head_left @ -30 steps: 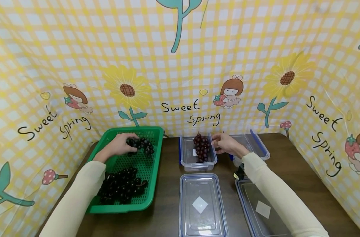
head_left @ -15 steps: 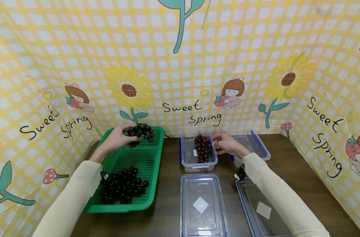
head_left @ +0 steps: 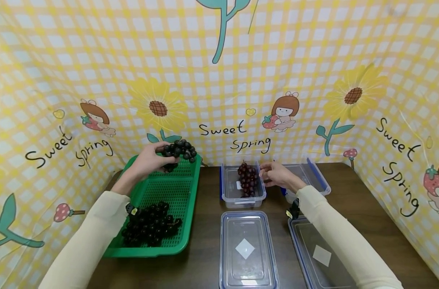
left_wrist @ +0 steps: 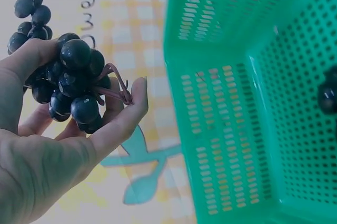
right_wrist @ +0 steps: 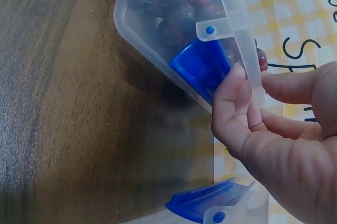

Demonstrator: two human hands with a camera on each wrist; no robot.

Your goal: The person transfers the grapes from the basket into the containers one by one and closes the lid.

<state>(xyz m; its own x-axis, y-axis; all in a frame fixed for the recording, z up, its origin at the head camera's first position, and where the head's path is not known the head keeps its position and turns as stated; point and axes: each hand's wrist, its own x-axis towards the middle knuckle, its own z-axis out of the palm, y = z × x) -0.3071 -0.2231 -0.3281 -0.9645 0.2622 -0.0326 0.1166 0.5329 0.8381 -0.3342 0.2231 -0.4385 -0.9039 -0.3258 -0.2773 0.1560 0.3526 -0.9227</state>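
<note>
My left hand [head_left: 151,159] holds a bunch of black grapes [head_left: 180,149] above the back of the green basket [head_left: 193,200]. In the left wrist view, thumb and fingers curl round the grapes [left_wrist: 73,82], and a bare reddish stem [left_wrist: 118,90] sticks out beside a fingertip. More black grapes [head_left: 152,226] lie in the basket's near half. At the right side of a clear plastic container [head_left: 241,202], my right hand [head_left: 277,175] grips the rim by the blue clip [right_wrist: 202,66]. Inside that container lies a bunch of dark red grapes [head_left: 247,180].
Behind my right hand stands another clear container [head_left: 302,176] with blue clips. Two flat clear lids lie nearer: one lid [head_left: 246,230] in the middle, the other lid [head_left: 302,241] partly under my right sleeve. A checked cloth [head_left: 219,92] hangs round the dark wooden table [head_left: 205,224].
My left hand has lifted the bunch of black grapes up out of the basket and a little to the right. The right hand stays at the container's side.
</note>
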